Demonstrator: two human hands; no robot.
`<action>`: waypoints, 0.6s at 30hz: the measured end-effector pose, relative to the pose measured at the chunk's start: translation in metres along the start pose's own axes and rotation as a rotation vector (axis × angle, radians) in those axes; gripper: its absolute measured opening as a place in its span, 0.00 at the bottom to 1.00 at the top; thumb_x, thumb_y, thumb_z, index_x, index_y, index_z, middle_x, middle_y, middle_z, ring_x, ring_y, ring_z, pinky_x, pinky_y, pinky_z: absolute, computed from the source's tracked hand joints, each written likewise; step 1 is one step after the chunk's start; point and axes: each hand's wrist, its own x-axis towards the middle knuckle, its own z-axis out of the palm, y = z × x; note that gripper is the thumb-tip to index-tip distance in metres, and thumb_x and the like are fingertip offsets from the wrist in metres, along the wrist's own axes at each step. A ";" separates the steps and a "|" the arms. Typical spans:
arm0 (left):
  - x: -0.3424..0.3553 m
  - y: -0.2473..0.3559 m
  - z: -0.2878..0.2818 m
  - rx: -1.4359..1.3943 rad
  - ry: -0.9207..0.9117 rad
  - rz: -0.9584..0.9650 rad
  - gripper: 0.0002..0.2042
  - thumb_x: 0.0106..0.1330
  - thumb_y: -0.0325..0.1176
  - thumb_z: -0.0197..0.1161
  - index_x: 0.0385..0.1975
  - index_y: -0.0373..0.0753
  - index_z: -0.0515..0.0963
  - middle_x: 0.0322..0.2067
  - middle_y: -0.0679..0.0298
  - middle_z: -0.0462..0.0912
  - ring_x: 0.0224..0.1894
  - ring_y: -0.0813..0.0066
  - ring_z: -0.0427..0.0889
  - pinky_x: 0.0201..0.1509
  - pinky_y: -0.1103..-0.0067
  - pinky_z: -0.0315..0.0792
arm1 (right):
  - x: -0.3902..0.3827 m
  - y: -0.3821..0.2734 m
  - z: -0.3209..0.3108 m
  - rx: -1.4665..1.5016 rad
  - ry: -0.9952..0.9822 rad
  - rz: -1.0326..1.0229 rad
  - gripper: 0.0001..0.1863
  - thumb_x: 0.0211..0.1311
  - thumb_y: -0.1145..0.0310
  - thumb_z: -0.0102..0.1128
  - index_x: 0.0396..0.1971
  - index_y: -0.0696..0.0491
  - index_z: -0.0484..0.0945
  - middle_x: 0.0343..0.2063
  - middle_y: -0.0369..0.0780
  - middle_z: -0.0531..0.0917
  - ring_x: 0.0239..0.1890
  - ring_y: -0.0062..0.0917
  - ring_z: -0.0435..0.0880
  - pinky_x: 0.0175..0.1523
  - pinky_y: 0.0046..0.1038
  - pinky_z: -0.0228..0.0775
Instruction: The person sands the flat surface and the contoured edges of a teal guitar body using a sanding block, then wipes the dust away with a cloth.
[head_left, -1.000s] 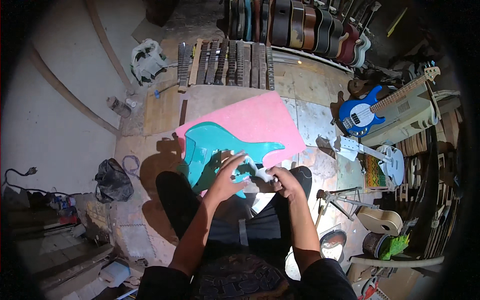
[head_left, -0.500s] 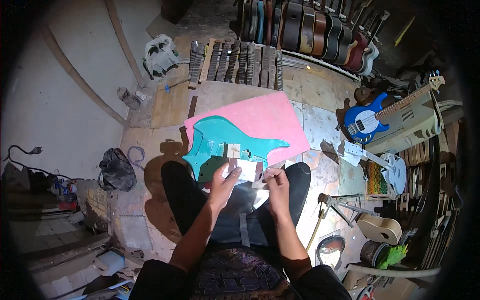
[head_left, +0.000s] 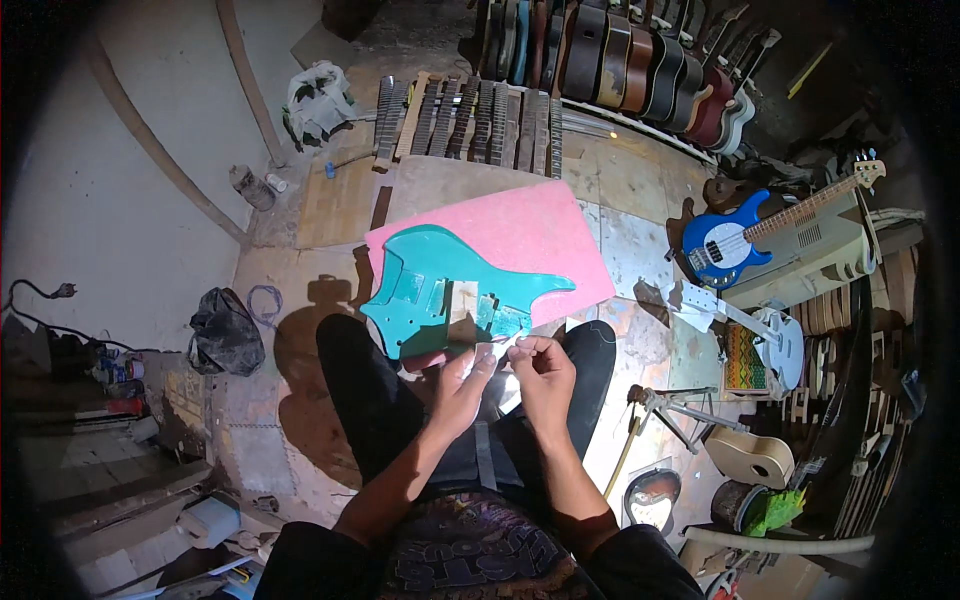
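A turquoise electric guitar body (head_left: 440, 262) with cut cavities lies flat on a pink pad (head_left: 535, 225) in front of my knees. A pale rectangular block (head_left: 463, 308) rests on the body, across its middle. My left hand (head_left: 462, 392) is closed on a white sheet (head_left: 506, 346) that looks like paper, above the body's near edge. My right hand (head_left: 545, 380) pinches the same sheet at its right end, fingertips close to the left hand's. The sheet appears narrow, folded or turned edge-on; which one I cannot tell.
Several guitar necks (head_left: 470, 120) lie in a row beyond the pad. A blue bass guitar (head_left: 728, 240) leans at the right, near a pale blue guitar (head_left: 785, 350) and a stand (head_left: 670, 410). A black plastic bag (head_left: 226, 332) sits at the left. Guitar bodies (head_left: 620, 65) stand at the back.
The white sheet, broad and facing up before, now shows as a narrow strip. My hands have come closer together, and the right one has moved left. The guitar body stays on the pad.
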 end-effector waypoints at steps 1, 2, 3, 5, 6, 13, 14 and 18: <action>0.000 0.000 -0.001 0.042 -0.010 0.009 0.13 0.80 0.35 0.57 0.56 0.35 0.80 0.52 0.65 0.83 0.54 0.76 0.80 0.62 0.71 0.75 | 0.000 -0.003 0.001 0.001 -0.010 -0.005 0.05 0.68 0.78 0.66 0.41 0.58 0.80 0.31 0.32 0.83 0.33 0.12 0.80 0.39 0.18 0.73; -0.001 0.000 -0.001 0.021 -0.011 0.016 0.13 0.80 0.34 0.57 0.56 0.34 0.79 0.52 0.65 0.83 0.54 0.76 0.81 0.62 0.71 0.75 | 0.001 -0.003 0.001 0.035 -0.019 -0.016 0.05 0.68 0.78 0.66 0.40 0.57 0.79 0.30 0.31 0.82 0.31 0.12 0.79 0.38 0.18 0.73; -0.002 0.006 0.001 0.000 -0.015 0.025 0.13 0.80 0.34 0.56 0.56 0.34 0.79 0.51 0.64 0.83 0.54 0.76 0.81 0.61 0.71 0.75 | 0.002 -0.003 0.002 0.069 -0.025 -0.028 0.05 0.68 0.78 0.66 0.40 0.57 0.79 0.29 0.31 0.82 0.30 0.12 0.79 0.36 0.18 0.72; -0.002 0.008 0.001 -0.068 -0.006 0.049 0.13 0.80 0.33 0.56 0.56 0.33 0.79 0.50 0.65 0.83 0.53 0.79 0.80 0.59 0.74 0.75 | 0.004 -0.004 0.001 0.106 -0.045 -0.023 0.05 0.68 0.79 0.66 0.39 0.56 0.78 0.28 0.31 0.81 0.27 0.11 0.78 0.33 0.17 0.71; -0.003 0.006 0.001 -0.116 0.004 0.066 0.13 0.80 0.33 0.56 0.56 0.33 0.79 0.49 0.66 0.83 0.51 0.81 0.79 0.58 0.77 0.74 | 0.005 -0.006 -0.002 0.109 -0.056 -0.007 0.05 0.68 0.79 0.65 0.39 0.56 0.77 0.27 0.31 0.80 0.26 0.11 0.77 0.31 0.17 0.70; 0.001 0.003 -0.006 -0.393 0.061 -0.075 0.14 0.80 0.32 0.54 0.58 0.33 0.77 0.52 0.59 0.84 0.54 0.69 0.84 0.62 0.66 0.77 | 0.008 -0.020 0.001 0.203 -0.059 0.116 0.02 0.73 0.75 0.60 0.38 0.54 0.77 0.24 0.32 0.79 0.23 0.11 0.76 0.26 0.17 0.67; 0.001 0.003 -0.007 -0.350 0.065 -0.084 0.14 0.80 0.32 0.54 0.58 0.33 0.76 0.52 0.59 0.84 0.54 0.69 0.84 0.61 0.65 0.77 | 0.008 -0.017 -0.001 0.143 -0.083 0.077 0.02 0.74 0.74 0.59 0.38 0.54 0.77 0.24 0.32 0.80 0.22 0.11 0.76 0.26 0.17 0.67; 0.003 -0.006 -0.016 -0.334 0.079 -0.089 0.15 0.80 0.32 0.54 0.60 0.33 0.74 0.52 0.57 0.84 0.53 0.67 0.85 0.61 0.64 0.79 | 0.020 0.018 -0.006 -0.056 -0.062 -0.028 0.03 0.75 0.73 0.59 0.37 0.55 0.77 0.25 0.32 0.80 0.24 0.10 0.74 0.27 0.17 0.64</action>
